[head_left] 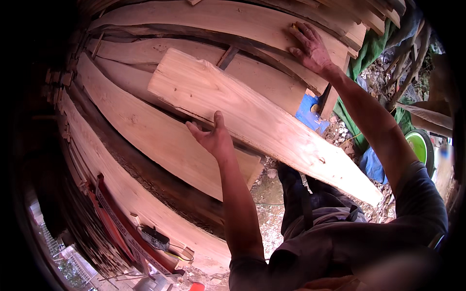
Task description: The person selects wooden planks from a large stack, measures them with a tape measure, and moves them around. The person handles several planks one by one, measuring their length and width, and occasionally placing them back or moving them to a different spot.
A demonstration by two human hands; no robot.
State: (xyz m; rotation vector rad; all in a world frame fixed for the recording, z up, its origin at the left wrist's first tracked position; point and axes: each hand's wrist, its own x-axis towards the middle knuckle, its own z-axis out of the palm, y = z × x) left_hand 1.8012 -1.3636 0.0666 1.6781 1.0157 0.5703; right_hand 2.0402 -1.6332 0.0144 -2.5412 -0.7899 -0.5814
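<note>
A pale, freshly surfaced wooden plank (pixel 242 106) lies slantwise across other boards. Its broad end points far left, and its narrower end juts past them beside my legs. My left hand (pixel 213 136) is at the plank's near edge, fingers apart, with a fingertip over the edge; whether it bears any weight is unclear. Farther off, my right hand (pixel 311 51) rests on a long board (pixel 233 17) with its fingers spread and thumb apart. A tiny yellow bit shows at its fingertips, too small to name. Below the plank lies another wide board (pixel 160 140).
A long board (pixel 160 213) runs along the near left, with a dark boxy device (pixel 154 236) and red metal bars (pixel 114 213) beside it. Stacked planks (pixel 359 14) rise at the far right. Green sheeting (pixel 371 53), blue plastic (pixel 310 112) and a green tub (pixel 418 145) lie rightward.
</note>
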